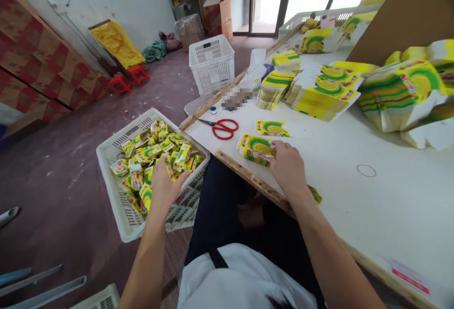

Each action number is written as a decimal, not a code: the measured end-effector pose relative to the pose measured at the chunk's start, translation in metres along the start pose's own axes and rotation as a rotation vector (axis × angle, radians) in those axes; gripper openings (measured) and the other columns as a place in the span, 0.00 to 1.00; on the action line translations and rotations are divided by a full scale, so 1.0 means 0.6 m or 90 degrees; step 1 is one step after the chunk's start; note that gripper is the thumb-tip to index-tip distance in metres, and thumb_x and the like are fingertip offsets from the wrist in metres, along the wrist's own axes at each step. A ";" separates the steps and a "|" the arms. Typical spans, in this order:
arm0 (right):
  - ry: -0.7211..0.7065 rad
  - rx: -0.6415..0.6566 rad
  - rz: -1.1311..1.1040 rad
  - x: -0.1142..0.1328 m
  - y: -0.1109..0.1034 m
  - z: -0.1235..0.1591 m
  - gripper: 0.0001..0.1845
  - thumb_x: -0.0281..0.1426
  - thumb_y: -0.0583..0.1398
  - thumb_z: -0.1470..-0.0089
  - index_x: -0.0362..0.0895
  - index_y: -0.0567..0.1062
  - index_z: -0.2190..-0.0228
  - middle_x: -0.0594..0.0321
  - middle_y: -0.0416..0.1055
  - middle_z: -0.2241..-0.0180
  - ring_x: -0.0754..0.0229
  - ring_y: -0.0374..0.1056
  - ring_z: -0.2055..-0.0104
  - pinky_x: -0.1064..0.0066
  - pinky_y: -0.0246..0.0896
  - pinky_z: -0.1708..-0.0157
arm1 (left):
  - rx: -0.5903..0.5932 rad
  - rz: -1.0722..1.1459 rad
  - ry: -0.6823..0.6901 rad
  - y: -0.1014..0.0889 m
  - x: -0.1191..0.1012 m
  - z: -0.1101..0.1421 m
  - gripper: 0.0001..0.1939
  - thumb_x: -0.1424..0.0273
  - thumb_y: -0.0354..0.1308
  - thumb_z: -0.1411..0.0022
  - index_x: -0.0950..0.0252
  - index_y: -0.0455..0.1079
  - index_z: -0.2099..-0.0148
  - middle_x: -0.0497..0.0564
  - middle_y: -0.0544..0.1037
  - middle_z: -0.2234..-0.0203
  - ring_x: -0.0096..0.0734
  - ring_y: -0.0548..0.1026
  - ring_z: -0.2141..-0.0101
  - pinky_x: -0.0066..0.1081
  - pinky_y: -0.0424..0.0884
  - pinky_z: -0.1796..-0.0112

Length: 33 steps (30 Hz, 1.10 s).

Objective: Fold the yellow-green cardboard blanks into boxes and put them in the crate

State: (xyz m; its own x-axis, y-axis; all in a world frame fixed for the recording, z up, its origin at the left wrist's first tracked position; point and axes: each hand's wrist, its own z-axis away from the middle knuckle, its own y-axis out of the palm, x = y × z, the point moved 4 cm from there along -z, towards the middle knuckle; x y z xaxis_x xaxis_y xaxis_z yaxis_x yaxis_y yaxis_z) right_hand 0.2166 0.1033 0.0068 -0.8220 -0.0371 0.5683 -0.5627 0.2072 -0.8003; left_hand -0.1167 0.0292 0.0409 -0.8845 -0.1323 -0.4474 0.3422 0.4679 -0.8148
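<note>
Two bare hands are reaching forward: the right hand (289, 167) is pinching one end of a yellow carton (255, 148), while the left hand (166, 181), thumb and fingers spreading apart, is hanging over a basket (109, 195); whether its fingertips are touching the small boxes (142, 153) there, I cannot tell. The carton is sitting just inside the front edge of the table (400, 190), near a wooden strip (262, 186) running along that edge. Scissors (213, 124) are lying to its left and a flat carton (271, 128) just beyond it, leaving little room between them. Right of the hand, a broad stretch of tabletop is giving more space, with a thin ring (366, 171) lying on it. Stacked cartons (324, 96) are crowding the far side. The cartons are showing thin printed card, yellow and green, with white flaps. The tabletop is looking smooth, the strip rough and worn. Slots are piercing the basket's pale walls, and the scissors' red handles are curving into two loops.
</note>
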 end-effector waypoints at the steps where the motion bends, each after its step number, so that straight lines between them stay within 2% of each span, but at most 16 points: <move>1: 0.005 -0.008 0.002 0.001 0.003 0.002 0.20 0.22 0.56 0.50 0.39 0.70 0.54 0.43 0.74 0.58 0.39 0.68 0.54 0.48 0.63 0.52 | 0.022 0.011 0.000 0.007 -0.004 0.006 0.38 0.56 0.68 0.50 0.69 0.62 0.42 0.66 0.72 0.46 0.59 0.70 0.44 0.55 0.64 0.43; 5: 0.027 -0.043 -0.004 -0.003 -0.001 0.009 0.22 0.24 0.57 0.51 0.40 0.66 0.52 0.45 0.73 0.59 0.40 0.68 0.55 0.49 0.64 0.55 | 0.100 0.122 -0.015 0.026 -0.025 0.025 0.31 0.58 0.66 0.48 0.65 0.66 0.45 0.62 0.74 0.47 0.54 0.71 0.43 0.52 0.65 0.42; 9: 0.053 -0.079 -0.103 -0.013 -0.025 0.008 0.21 0.24 0.58 0.54 0.44 0.65 0.55 0.55 0.74 0.65 0.46 0.71 0.62 0.51 0.66 0.58 | 0.201 0.324 -0.051 0.041 -0.047 0.049 0.28 0.59 0.65 0.46 0.62 0.66 0.45 0.59 0.74 0.46 0.48 0.71 0.43 0.50 0.67 0.44; 11: 0.053 -0.089 -0.185 -0.006 -0.034 0.014 0.21 0.25 0.59 0.56 0.46 0.65 0.58 0.59 0.74 0.68 0.50 0.72 0.66 0.53 0.68 0.59 | 0.245 0.440 -0.087 0.054 -0.061 0.065 0.30 0.58 0.68 0.48 0.62 0.66 0.45 0.61 0.74 0.46 0.48 0.71 0.43 0.49 0.68 0.45; 13: 0.025 -0.078 -0.284 0.019 -0.034 0.033 0.20 0.27 0.60 0.57 0.47 0.64 0.59 0.62 0.74 0.70 0.53 0.71 0.69 0.57 0.69 0.63 | 0.275 0.599 -0.124 0.071 -0.080 0.082 0.37 0.55 0.71 0.54 0.61 0.65 0.44 0.62 0.73 0.45 0.50 0.71 0.43 0.48 0.69 0.47; 15: -0.031 -0.017 -0.394 0.060 -0.020 0.065 0.19 0.29 0.61 0.56 0.48 0.64 0.60 0.64 0.74 0.71 0.56 0.71 0.71 0.61 0.69 0.66 | 0.273 0.788 -0.148 0.084 -0.108 0.095 0.45 0.50 0.74 0.61 0.60 0.64 0.43 0.62 0.72 0.42 0.51 0.70 0.43 0.46 0.71 0.48; 16: -0.060 0.044 -0.451 0.084 -0.006 0.086 0.18 0.28 0.61 0.56 0.48 0.65 0.60 0.65 0.73 0.72 0.58 0.71 0.71 0.64 0.69 0.67 | 0.252 0.874 -0.157 0.086 -0.123 0.099 0.46 0.48 0.73 0.62 0.59 0.65 0.43 0.61 0.71 0.42 0.51 0.70 0.42 0.44 0.71 0.48; 18: -0.070 0.176 -0.578 0.126 0.026 0.129 0.16 0.28 0.61 0.56 0.48 0.66 0.62 0.66 0.72 0.73 0.60 0.70 0.72 0.67 0.69 0.70 | 0.195 1.016 -0.209 0.087 -0.148 0.101 0.39 0.44 0.69 0.57 0.61 0.69 0.47 0.59 0.76 0.48 0.49 0.73 0.46 0.41 0.72 0.49; 20: -0.021 0.223 -0.695 0.150 0.052 0.166 0.15 0.30 0.62 0.54 0.49 0.66 0.62 0.66 0.72 0.71 0.61 0.71 0.70 0.69 0.69 0.68 | 0.117 1.106 -0.269 0.082 -0.165 0.099 0.30 0.43 0.64 0.49 0.63 0.72 0.56 0.55 0.79 0.63 0.43 0.78 0.56 0.38 0.74 0.56; 23: 0.017 0.279 -0.785 0.167 0.078 0.197 0.18 0.33 0.65 0.53 0.49 0.66 0.60 0.67 0.72 0.70 0.61 0.71 0.68 0.68 0.70 0.65 | -0.013 1.140 -0.319 0.075 -0.169 0.091 0.24 0.46 0.61 0.44 0.64 0.68 0.67 0.46 0.70 0.78 0.29 0.74 0.73 0.30 0.73 0.66; 26: 0.003 0.323 -0.739 0.164 0.086 0.195 0.18 0.34 0.65 0.53 0.48 0.68 0.60 0.67 0.71 0.71 0.61 0.70 0.68 0.69 0.68 0.67 | -0.101 1.067 -0.369 0.083 -0.152 0.094 0.26 0.44 0.62 0.46 0.64 0.64 0.72 0.42 0.65 0.81 0.22 0.66 0.79 0.24 0.68 0.72; 27: -0.003 0.323 -0.708 0.158 0.086 0.189 0.18 0.33 0.65 0.53 0.48 0.69 0.60 0.67 0.71 0.71 0.61 0.69 0.69 0.69 0.67 0.68 | -0.102 1.044 -0.385 0.089 -0.146 0.098 0.27 0.43 0.63 0.48 0.64 0.65 0.71 0.42 0.66 0.81 0.22 0.66 0.79 0.23 0.68 0.73; 29: -0.012 0.292 -0.651 0.141 0.081 0.170 0.17 0.32 0.65 0.54 0.47 0.72 0.60 0.66 0.72 0.71 0.60 0.69 0.69 0.69 0.66 0.68 | -0.056 1.022 -0.379 0.102 -0.138 0.104 0.29 0.41 0.65 0.53 0.63 0.69 0.66 0.44 0.72 0.76 0.24 0.70 0.75 0.24 0.70 0.69; 31: -0.017 0.241 -0.616 0.120 0.073 0.149 0.16 0.33 0.64 0.53 0.47 0.74 0.59 0.65 0.74 0.69 0.59 0.70 0.68 0.68 0.67 0.66 | 0.024 1.000 -0.320 0.110 -0.135 0.106 0.30 0.44 0.68 0.54 0.63 0.72 0.59 0.47 0.77 0.68 0.28 0.74 0.68 0.27 0.72 0.62; 33: -0.032 0.217 -0.578 0.102 0.064 0.133 0.14 0.32 0.62 0.51 0.46 0.77 0.60 0.64 0.76 0.70 0.60 0.70 0.70 0.68 0.67 0.68 | 0.086 0.954 -0.263 0.110 -0.129 0.106 0.28 0.48 0.70 0.52 0.62 0.74 0.56 0.49 0.79 0.66 0.30 0.76 0.65 0.30 0.72 0.57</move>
State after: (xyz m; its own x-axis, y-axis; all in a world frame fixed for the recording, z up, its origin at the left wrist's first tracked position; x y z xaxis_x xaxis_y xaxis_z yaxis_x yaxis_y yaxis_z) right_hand 0.1378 0.0310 -0.0047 -0.0600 -0.0860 0.9945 -0.9735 -0.2154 -0.0774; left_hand -0.0055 0.0150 -0.0016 0.4149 0.1337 -0.9000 0.8445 0.3114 0.4356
